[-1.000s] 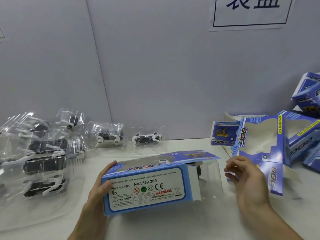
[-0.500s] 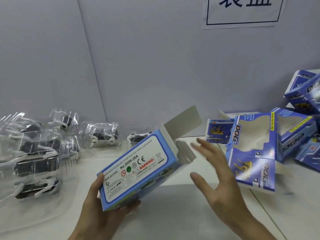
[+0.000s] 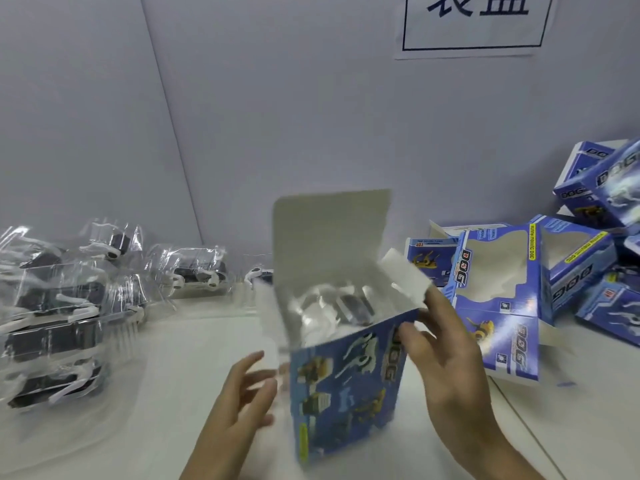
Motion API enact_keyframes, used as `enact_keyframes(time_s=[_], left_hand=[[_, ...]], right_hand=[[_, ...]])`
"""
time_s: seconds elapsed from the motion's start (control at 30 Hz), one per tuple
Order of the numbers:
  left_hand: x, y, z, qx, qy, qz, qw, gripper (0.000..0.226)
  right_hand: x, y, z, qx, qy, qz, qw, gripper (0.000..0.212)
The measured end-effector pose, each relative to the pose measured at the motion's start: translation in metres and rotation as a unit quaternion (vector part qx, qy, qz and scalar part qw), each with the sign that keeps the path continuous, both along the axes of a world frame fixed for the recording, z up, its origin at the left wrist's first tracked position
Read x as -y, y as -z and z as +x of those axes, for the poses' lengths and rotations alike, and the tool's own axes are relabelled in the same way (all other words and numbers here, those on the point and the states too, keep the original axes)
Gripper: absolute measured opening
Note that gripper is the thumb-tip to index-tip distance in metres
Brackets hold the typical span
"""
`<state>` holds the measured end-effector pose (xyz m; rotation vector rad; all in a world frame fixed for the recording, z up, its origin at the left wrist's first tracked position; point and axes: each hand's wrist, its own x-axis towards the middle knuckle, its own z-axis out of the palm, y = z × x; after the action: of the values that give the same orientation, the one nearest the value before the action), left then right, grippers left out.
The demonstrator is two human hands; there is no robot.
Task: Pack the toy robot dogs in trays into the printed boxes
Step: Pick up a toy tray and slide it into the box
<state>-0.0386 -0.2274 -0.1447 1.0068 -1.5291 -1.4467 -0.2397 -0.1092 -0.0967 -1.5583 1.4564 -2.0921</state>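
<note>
The printed box (image 3: 346, 386) is stood on end mid-table (image 3: 194, 344), its top flap (image 3: 332, 230) upright. The toy robot dog (image 3: 353, 306) in its clear tray (image 3: 311, 303) is seen inside the open mouth. The box's upper right corner is pinched by the right hand (image 3: 446, 355). The left hand (image 3: 239, 396) is held slack-fingered at the box's left side; contact is blurred.

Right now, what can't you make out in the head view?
Head view only.
Toy dog: the box walls and tray glare hide all but its top.
Left hand: motion blur; contact with the box unclear.
Right hand: at the side flap; pinching or pushing, cannot tell.
Wall sign: cut by the top edge.
Box pile: cut by the right edge.
</note>
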Motion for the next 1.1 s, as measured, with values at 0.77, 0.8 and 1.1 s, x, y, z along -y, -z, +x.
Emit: enact_keyframes(time_s=[0.77, 0.8, 1.1], left_hand=[[-0.035, -0.102, 0.017, 0.241, 0.039, -0.593, 0.767, 0.033], [-0.041, -0.107, 0.014, 0.277, 0.043, -0.592, 0.756, 0.039], [-0.07, -0.111, -0.014, 0.43, 0.03, -0.603, 0.671, 0.075]], right_hand=[[-0.004, -0.009, 0.003, -0.218, 0.004, 0.079, 0.973, 0.034], [-0.003, -0.01, 0.004, -0.212, 0.007, 0.078, 0.974, 0.034], [-0.001, -0.02, 0.007, -0.179, -0.002, 0.06, 0.982, 0.028]])
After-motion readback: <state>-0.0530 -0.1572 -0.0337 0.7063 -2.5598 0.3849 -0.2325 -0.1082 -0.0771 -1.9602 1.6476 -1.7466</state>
